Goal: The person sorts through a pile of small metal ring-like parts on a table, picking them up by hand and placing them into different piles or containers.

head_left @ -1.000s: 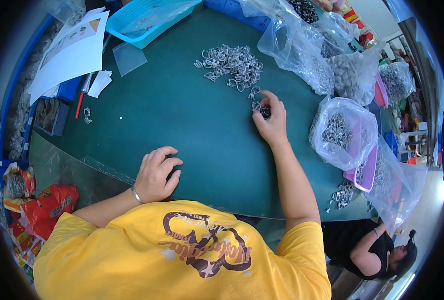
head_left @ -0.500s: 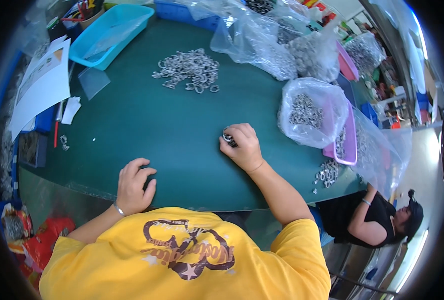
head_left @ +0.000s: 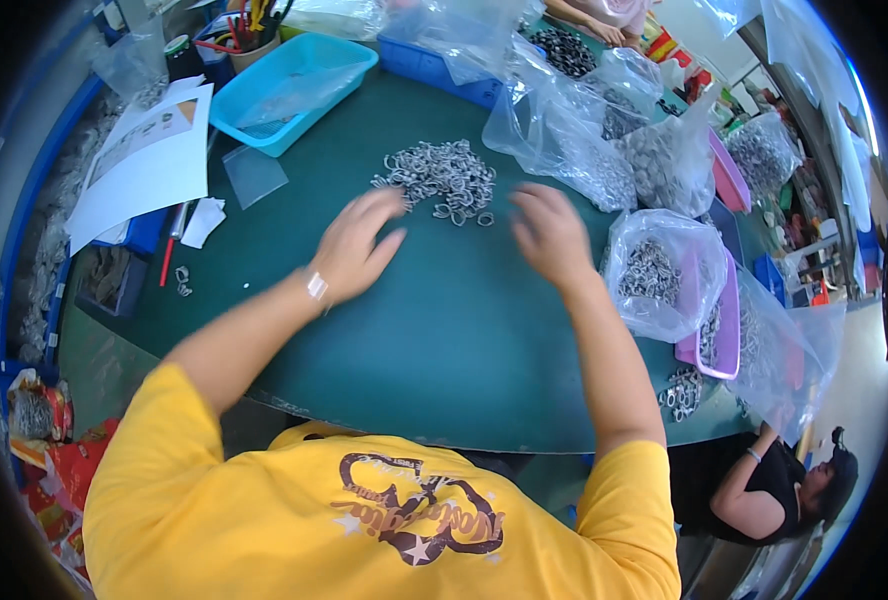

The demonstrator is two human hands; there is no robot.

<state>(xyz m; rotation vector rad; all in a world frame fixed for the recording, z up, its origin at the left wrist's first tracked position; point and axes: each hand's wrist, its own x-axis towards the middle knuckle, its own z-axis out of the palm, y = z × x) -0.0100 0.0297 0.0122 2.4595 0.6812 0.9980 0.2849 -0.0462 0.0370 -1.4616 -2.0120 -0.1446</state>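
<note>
We have swung our left hand [head_left: 356, 248], fingers loosely spread, to eight o'clock of the metal loop pile [head_left: 444, 175] at the surface's [head_left: 454, 340] twelve, while our right hand [head_left: 554, 235], its grip too blurred to tell, sits at four, so the work now looks two-handed.

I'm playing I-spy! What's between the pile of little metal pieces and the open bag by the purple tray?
In the head view, the right hand is between the metal pile and the bag, over green tabletop.
</note>
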